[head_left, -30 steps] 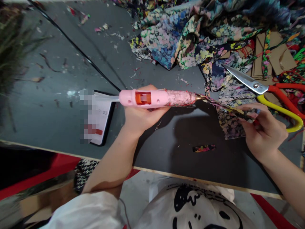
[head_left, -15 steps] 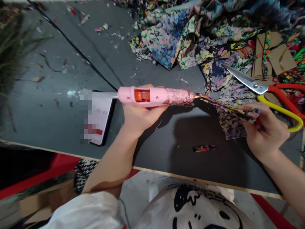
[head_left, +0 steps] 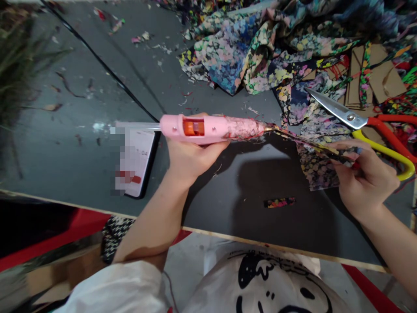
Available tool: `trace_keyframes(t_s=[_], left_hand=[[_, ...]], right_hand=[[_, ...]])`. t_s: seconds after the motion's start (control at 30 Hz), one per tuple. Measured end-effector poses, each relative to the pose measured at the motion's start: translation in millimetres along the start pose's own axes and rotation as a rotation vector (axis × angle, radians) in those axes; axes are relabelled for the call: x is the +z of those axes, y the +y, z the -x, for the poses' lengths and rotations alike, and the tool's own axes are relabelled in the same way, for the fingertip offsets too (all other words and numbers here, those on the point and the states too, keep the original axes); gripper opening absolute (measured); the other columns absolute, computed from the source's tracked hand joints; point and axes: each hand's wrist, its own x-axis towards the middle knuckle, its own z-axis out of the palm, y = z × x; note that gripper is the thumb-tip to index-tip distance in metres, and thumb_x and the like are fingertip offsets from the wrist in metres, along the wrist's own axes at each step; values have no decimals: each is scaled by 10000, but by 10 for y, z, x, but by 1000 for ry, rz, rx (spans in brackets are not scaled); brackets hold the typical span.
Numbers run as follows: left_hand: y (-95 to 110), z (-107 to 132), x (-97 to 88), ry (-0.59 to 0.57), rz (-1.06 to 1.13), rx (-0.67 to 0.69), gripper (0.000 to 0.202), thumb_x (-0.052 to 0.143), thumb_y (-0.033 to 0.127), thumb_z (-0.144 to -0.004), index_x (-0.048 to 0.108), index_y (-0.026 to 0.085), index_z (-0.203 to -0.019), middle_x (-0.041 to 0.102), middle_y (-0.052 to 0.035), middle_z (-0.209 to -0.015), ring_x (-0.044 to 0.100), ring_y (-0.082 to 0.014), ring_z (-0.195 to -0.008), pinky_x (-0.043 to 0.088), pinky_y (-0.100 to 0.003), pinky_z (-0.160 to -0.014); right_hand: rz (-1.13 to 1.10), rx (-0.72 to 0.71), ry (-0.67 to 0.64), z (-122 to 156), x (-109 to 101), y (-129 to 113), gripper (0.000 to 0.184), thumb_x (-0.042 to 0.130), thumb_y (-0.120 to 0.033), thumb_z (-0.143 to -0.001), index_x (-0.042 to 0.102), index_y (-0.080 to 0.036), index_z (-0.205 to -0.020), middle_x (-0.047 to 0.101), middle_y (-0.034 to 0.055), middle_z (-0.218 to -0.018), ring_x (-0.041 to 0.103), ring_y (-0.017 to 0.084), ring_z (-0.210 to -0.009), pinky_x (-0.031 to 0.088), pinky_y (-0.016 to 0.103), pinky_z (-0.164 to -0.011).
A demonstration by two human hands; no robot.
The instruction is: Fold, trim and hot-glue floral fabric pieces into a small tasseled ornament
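My left hand (head_left: 190, 158) is wrapped round the grip of a pink glue gun (head_left: 211, 128), which lies level with its nozzle pointing right. The nozzle tip touches the left end of a narrow floral fabric strip (head_left: 308, 144). My right hand (head_left: 366, 178) pinches the strip's right end, holding it stretched just above a floral fabric scrap (head_left: 317, 171) on the grey table (head_left: 97, 152). A clear glue stick pokes out of the gun's back end.
Scissors (head_left: 361, 124) with red and yellow handles lie right of the gun, above my right hand. A heap of floral cloth (head_left: 247, 52) and cardboard pieces (head_left: 384, 78) fill the far right. A phone (head_left: 135, 158) lies left of my left hand, a black cable (head_left: 104, 65) behind it.
The glue gun has slid slightly left, with its nozzle staying on the strip. My right hand keeps its pinch and has barely moved.
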Motion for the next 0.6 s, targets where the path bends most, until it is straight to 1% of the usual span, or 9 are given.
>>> trace_keyframes(t_s=[0.07, 0.2, 0.3, 0.47, 0.6], left_hand=[[-21, -8, -4, 2, 5, 19, 159, 710, 223, -655, 553, 203, -659, 574, 37, -611, 565, -120, -557, 468, -270, -535], [-16, -14, -9, 19, -6, 46, 144, 717, 233, -655, 592, 178, -702, 615, 25, -644, 597, -124, -594, 495, -270, -580], [10, -19, -5, 7, -3, 64, 125, 700, 234, -674, 595, 169, -694, 608, 31, -630, 586, -112, -575, 487, -258, -565], [3, -22, 1, 18, -7, 31, 124, 700, 248, -670, 611, 166, -697, 619, 29, -632, 598, -123, -575, 493, -271, -569], [-23, -5, -5, 11, -19, -52, 124, 693, 296, -675, 610, 208, -699, 619, 34, -633, 604, -141, -583, 516, -301, -600]], right_hand=[[3, 4, 4, -5, -5, 3, 77, 608, -106, -805, 637, -166, -841, 693, 45, -816, 675, 150, -811, 543, 277, -759], [0, 6, 6, -11, -7, 3, 58, 604, -110, -809, 634, -154, -832, 699, 54, -807, 676, 145, -810, 540, 267, -765], [-6, 5, 20, -7, 5, 8, 54, 599, -114, -811, 637, -148, -831, 701, 64, -800, 673, 147, -806, 538, 270, -760], [-11, 17, 32, -2, 14, 18, 70, 601, -101, -799, 642, -150, -829, 707, 68, -822, 671, 143, -811, 534, 268, -764], [0, 23, 48, 6, 10, 29, 86, 610, -93, -786, 646, -158, -830, 705, 59, -812, 671, 142, -795, 536, 268, -743]])
